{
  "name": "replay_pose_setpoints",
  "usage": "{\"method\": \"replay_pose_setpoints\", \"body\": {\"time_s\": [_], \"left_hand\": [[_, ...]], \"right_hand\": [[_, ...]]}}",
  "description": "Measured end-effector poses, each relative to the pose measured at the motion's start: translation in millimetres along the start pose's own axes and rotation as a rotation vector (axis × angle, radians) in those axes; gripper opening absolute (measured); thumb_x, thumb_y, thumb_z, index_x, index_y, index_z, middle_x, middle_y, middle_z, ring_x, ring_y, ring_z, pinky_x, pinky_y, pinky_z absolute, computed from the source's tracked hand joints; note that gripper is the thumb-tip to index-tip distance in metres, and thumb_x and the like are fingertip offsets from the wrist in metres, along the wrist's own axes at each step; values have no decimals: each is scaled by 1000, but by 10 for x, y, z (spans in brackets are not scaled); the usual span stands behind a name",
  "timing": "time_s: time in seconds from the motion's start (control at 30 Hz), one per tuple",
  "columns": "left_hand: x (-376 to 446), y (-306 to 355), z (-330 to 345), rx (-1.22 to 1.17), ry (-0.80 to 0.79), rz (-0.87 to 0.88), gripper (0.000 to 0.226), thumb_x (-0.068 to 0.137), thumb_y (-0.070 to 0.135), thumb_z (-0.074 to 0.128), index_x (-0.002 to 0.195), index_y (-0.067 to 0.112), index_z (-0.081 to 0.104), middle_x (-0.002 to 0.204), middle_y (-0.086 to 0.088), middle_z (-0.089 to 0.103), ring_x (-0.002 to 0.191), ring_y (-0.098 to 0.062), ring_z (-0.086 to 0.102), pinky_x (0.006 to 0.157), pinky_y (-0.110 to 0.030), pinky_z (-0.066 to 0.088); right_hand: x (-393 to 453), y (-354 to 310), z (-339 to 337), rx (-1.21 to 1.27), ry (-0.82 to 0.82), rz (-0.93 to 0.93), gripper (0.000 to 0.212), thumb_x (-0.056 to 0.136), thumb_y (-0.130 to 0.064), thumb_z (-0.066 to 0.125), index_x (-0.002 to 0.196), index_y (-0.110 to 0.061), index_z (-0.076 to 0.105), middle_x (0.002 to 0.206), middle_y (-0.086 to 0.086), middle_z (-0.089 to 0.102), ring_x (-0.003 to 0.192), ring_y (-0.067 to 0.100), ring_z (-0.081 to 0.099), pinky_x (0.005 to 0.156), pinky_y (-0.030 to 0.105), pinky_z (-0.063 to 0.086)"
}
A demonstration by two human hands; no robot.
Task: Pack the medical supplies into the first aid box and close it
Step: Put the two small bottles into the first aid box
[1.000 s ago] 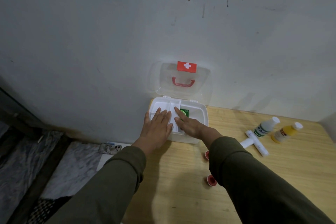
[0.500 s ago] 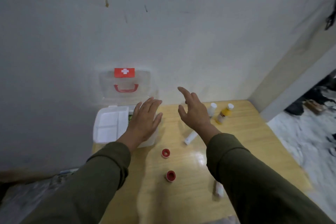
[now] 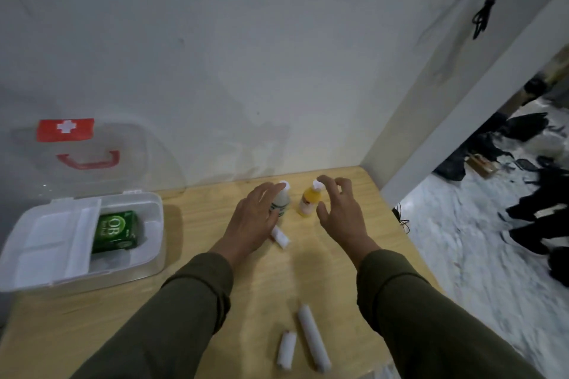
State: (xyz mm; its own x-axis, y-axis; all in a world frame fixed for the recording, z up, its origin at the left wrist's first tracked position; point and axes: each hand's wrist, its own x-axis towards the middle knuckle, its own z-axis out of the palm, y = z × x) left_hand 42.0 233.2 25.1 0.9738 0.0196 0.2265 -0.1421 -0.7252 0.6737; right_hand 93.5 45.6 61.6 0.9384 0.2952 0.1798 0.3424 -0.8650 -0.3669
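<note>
both hands are reaching for the two small bottles lying near the wall end of the table (image 3: 191, 295): the left hand (image 3: 252, 221), fingers spread and holding nothing, is hovering over the white bottle (image 3: 281, 198), and the right hand (image 3: 338, 212), fingers loosely curved and empty, is hovering just beside the yellow bottle (image 3: 308, 200). each hand should be wrapping the bottle's body, not the cap, then carrying it to the first aid box (image 3: 147, 243), which is sitting open at the left with a green packet (image 3: 115, 231) inside.
</note>
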Motion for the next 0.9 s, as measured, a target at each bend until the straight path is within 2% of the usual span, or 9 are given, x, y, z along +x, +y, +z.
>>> {"method": "replay_pose_setpoints", "body": {"time_s": [0.17, 0.33, 0.43, 0.5, 0.67, 0.8, 0.9], "left_hand": [[124, -48, 217, -8, 31, -46, 47, 93, 13, 45, 137, 27, 39, 143, 2, 45, 128, -13, 42, 100, -20, 29], [220, -41, 297, -52, 58, -84, 39, 96, 13, 42, 134, 23, 43, 139, -1, 48, 122, -12, 46, 97, -19, 31], [263, -10, 325, -103, 45, -112, 34, 96, 18, 43, 130, 24, 43, 133, 1, 52, 108, -4, 46, 89, -22, 37], [284, 6, 338, -121, 57, -123, 30, 96, 19, 44, 126, 22, 44, 127, 2, 54, 103, -5, 49, 85, -23, 40], [313, 33, 336, -132, 86, -122, 22, 97, 22, 43, 118, 21, 46, 116, 2, 58, 97, -8, 53, 79, -23, 42], [292, 19, 250, -132, 107, -121, 21, 96, 20, 44, 117, 21, 47, 113, 3, 58, 95, -5, 52, 75, -11, 38], [258, 5, 72, -139, 129, -102, 21, 96, 18, 44, 117, 21, 46, 115, 3, 58, 97, -4, 51, 76, -13, 38]], "right_hand": [[189, 218, 161, 91, -68, -105, 39, 85, -15, 56, 122, -23, 48, 128, 8, 47, 87, 28, 59, 63, 36, 52], [332, 335, 239, 161, -72, -172, 33, 87, -15, 54, 120, -17, 51, 120, 10, 58, 94, 27, 58, 72, 32, 47], [383, 365, 268, 188, -72, -182, 30, 89, -18, 54, 119, -17, 51, 109, 10, 65, 93, 26, 61, 72, 31, 46], [412, 372, 276, 202, -60, -194, 28, 89, -18, 55, 117, -15, 53, 103, 10, 67, 90, 25, 61, 70, 27, 41], [463, 376, 291, 205, -37, -225, 26, 86, -16, 57, 112, -14, 56, 95, 9, 68, 82, 26, 60, 66, 27, 40], [457, 278, 286, 237, -33, -223, 26, 85, -15, 58, 111, -14, 57, 96, 8, 67, 81, 22, 59, 67, 28, 43], [461, 93, 271, 260, -6, -233, 26, 83, -14, 59, 110, -14, 57, 95, 8, 67, 78, 16, 55, 66, 25, 39]]}}
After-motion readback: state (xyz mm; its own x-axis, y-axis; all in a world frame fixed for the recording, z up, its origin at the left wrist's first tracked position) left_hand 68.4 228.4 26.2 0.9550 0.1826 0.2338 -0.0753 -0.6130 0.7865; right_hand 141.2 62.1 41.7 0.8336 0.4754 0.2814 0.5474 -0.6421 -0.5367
